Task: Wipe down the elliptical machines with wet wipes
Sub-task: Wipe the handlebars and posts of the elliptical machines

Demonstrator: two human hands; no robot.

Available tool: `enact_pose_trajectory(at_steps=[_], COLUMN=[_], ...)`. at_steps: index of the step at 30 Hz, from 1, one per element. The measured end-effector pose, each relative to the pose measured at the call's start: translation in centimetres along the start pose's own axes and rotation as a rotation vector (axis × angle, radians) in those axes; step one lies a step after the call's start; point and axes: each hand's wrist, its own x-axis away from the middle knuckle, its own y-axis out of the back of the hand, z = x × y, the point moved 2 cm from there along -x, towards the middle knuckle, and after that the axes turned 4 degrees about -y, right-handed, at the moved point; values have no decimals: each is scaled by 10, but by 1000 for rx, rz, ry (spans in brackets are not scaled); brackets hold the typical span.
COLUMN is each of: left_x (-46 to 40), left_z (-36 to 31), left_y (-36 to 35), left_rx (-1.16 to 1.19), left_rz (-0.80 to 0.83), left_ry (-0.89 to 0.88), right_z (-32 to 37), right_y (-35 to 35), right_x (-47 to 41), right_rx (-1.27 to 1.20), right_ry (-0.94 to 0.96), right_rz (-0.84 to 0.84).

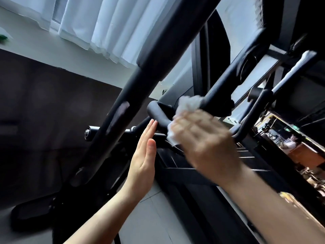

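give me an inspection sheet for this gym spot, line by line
surface: pale floor under the machine
job's things: white wipe bunched on the black handlebar of the elliptical
clutter: nothing seen
grippers: right hand blurred, holds the wipe against the handlebar; left hand flat, fingertips at the bar's curved end
cables: nothing seen
surroundings: white curtain at upper left, dark wall panel below it

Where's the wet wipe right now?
In the head view, just right of centre, the wet wipe is bunched under the right hand, draped on the black curved handlebar, with the open left hand beside it.
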Motion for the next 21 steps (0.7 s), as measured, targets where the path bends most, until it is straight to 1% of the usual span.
enact_pose_trajectory(at_steps=[2, 4, 6, 7, 9, 11, 12, 14, 17, 19, 21], left_x=[10, 26, 37, 39, 40, 35, 33, 32, 32, 30, 23], left_z=[2, 9, 15, 16, 15, 11, 10, 10, 9, 7, 3], left_y=[5, 11, 15, 16, 20, 26, 28, 32, 33, 30, 25], left_rx=[-48, -85, -100, -100, -95, -102, -106, -108, -118, -142, -158], left_rz=[-35, -98, -161, -184, -208, -231, -246, -269, -262, -238, -209], left_ry=[-21, 17, 78, 106, 129, 110, 102, 82, 60, 34, 12], right_z=[23, 19, 7, 2, 0, 6, 15, 31, 31, 22, 16], right_y=[-11, -16, -16, -15, -23, -40, -48, -60, -61, -53, -45], right_x=[0, -14, -47, -66, -92, -101, -100, -85, -58, -49, -40], right_rx=[-37, -37, -7, 2, 37, 94, 110, 168, 212, 201, 127], right_ry=[88, 106, 34, -14, -70, -67, -49, 62, 235, 305, 365], right_rz=[94, 225, 292, 353, 542, 703, 772, 874, 892, 852, 793])
